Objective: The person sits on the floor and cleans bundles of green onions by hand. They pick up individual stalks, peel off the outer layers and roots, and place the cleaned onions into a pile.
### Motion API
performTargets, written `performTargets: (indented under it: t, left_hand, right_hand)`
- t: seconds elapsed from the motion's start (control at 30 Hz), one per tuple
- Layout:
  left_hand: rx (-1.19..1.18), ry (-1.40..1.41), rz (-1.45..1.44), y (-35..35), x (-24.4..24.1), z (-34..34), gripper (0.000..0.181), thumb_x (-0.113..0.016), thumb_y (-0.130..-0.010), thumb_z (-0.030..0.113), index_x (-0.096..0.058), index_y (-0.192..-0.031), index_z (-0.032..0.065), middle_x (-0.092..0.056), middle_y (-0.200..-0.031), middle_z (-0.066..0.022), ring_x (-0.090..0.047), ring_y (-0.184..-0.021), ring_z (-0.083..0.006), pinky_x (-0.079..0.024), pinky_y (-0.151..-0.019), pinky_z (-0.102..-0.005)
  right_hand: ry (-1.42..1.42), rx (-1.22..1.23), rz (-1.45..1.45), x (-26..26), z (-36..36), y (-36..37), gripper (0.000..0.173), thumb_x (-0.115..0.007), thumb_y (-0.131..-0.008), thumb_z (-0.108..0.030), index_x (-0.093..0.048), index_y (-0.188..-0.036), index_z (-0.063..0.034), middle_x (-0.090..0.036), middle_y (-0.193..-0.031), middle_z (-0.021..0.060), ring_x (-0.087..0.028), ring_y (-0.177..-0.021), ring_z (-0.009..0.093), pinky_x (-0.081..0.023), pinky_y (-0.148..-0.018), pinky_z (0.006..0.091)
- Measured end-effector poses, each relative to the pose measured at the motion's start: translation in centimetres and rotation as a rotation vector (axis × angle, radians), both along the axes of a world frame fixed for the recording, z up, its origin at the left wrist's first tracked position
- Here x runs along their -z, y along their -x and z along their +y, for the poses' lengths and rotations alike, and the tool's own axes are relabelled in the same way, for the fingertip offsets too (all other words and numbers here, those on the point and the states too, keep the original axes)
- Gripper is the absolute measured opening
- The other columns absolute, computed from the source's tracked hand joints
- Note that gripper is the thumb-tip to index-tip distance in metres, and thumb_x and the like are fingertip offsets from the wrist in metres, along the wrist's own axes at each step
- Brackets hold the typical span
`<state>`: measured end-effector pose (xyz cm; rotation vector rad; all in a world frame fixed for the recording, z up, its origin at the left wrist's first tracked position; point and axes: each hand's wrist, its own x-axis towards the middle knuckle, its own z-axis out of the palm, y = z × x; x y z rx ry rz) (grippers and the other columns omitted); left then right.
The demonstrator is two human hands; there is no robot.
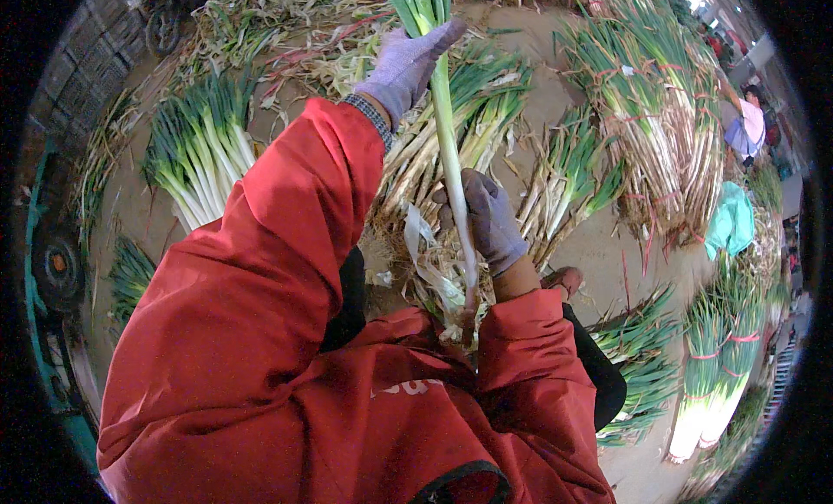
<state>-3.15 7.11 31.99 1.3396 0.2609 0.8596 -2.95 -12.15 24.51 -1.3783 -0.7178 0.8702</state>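
Note:
My left hand [409,64], in a thin light glove, is closed round the upper stalk of a long green onion [444,113], just below its green leaves. The onion hangs down in front of me, its brown root end low near my lap. My right hand [483,219], in a soiled glove, is at the white lower shank, thumb and fingers about it; whether it grips the shank or a loose outer leaf, I cannot tell. Peeled pale leaves [426,243] lie and hang beside the shank. Beyond my hands lies a pile of untrimmed green onions [481,123] with dry outer leaves.
Cleaned onions [205,159] lie to the left. Tied untrimmed bundles [670,126] and a green plastic bag [730,221] are at right, with tied white-ended bundles [706,380] below. Leaf waste [293,22] covers the far ground. A wheeled cart [57,263] stands far left; a person [748,126] is far right.

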Motion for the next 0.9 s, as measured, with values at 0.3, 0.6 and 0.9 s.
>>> performTargets:
  t: [0.3, 0.6, 0.9]
  left_hand:
    - [-0.046, -0.162, 0.145, 1.0, -0.6, -1.0, 0.056, -0.060, -0.065, 0.052, -0.055, -0.092, 0.0032, -0.051, -0.073, -0.0024, -0.047, -0.063, -0.0119, -0.040, -0.056, -0.0274]
    - [0.173, -0.166, 0.166, 0.7, -0.3, -0.8, 0.056, -0.042, -0.075, 0.058, -0.052, -0.089, 0.0048, -0.051, -0.072, -0.0042, -0.049, -0.063, -0.0124, -0.041, -0.056, -0.0274]
    - [0.554, -0.041, -0.068, 0.8, -0.7, -1.2, 0.059, -0.037, -0.073, 0.064, -0.047, -0.080, 0.0059, -0.050, -0.072, -0.0061, -0.053, -0.075, -0.0180, -0.043, -0.074, -0.0318]
  right_hand:
    - [-0.080, 0.108, 0.189, -2.0, 1.7, 0.8, 0.040, -0.050, -0.080, -0.035, -0.047, -0.097, 0.0011, -0.056, -0.081, 0.0095, -0.054, -0.061, 0.013, -0.045, -0.055, 0.0240]
    - [-0.101, 0.041, 0.305, -3.9, 1.3, 0.5, 0.046, -0.050, -0.079, -0.040, -0.045, -0.101, 0.0004, -0.055, -0.076, 0.0087, -0.052, -0.059, 0.013, -0.043, -0.050, 0.0233]
    - [-0.208, -0.021, 0.293, -4.9, 1.7, 1.3, 0.047, -0.040, -0.082, -0.041, -0.041, -0.106, -0.0013, -0.054, -0.073, 0.0074, -0.047, -0.053, 0.012, -0.041, -0.048, 0.0232]
